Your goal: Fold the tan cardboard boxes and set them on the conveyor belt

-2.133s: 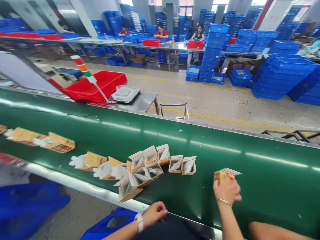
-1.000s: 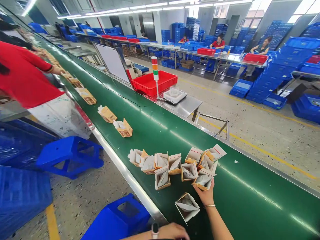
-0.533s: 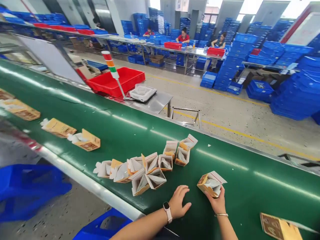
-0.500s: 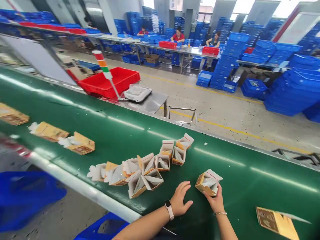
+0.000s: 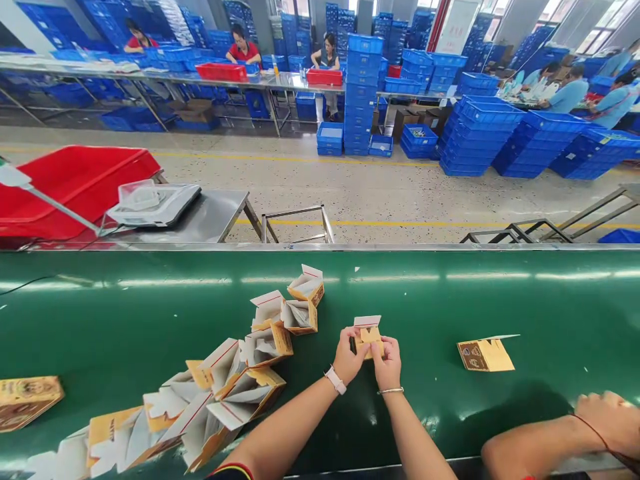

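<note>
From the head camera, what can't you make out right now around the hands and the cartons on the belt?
All in the head view:
- Small carton: its lower part is hidden by the left hand and right hand.
- Flat carton on the green conveyor belt: its print is too small to read.
- Printed carton: cut off by the left edge.
- Co-worker's hand: the rest of that person is cut off by the right edge.
</note>
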{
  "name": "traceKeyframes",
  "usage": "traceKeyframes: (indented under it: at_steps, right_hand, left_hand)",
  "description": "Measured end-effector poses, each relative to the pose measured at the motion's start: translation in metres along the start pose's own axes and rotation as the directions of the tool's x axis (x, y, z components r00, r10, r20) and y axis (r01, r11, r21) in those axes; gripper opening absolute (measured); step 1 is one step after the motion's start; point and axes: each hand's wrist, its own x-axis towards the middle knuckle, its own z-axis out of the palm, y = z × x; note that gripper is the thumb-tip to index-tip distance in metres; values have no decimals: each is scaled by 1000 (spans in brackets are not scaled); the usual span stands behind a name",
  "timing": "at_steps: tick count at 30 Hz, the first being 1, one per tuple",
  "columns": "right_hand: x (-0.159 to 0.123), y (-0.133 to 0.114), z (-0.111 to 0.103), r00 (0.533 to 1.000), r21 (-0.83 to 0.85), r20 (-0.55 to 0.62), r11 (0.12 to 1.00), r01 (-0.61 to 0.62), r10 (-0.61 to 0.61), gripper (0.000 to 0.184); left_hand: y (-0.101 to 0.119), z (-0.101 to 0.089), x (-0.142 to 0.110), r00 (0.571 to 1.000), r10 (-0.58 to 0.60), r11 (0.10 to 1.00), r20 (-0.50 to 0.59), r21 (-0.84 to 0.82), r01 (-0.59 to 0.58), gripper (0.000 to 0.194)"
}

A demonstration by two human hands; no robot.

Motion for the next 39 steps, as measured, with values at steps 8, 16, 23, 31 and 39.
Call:
traceKeyframes:
  at_steps: [8, 16, 23, 31, 39]
  right_hand:
    - [25, -9, 4, 962, 65, 21, 960, -273, 273, 42]
    - [28, 6, -8, 943, -12, 22, 944, -331, 331, 43]
    - [1, -12, -6, 975, -511, -115, 853, 105, -189, 51]
    - [49, -11, -39, 891, -707, -318, 707, 6, -325, 38]
    - [53, -20, 51, 795, 67, 544, 958, 278, -269, 61]
  left_hand:
    - [6, 20, 14, 866, -499, 823, 4, -311, 476, 32]
    - [8, 31, 26, 724, -561, 675, 401, -284, 680, 34]
    - [10, 20, 11, 765, -610, 708, 205, -293, 643, 44]
    - [4, 16, -65, 861, -500, 839, 98, -194, 509, 43]
    - [-28, 4, -67, 901, -385, 923, -199, -109, 370, 34]
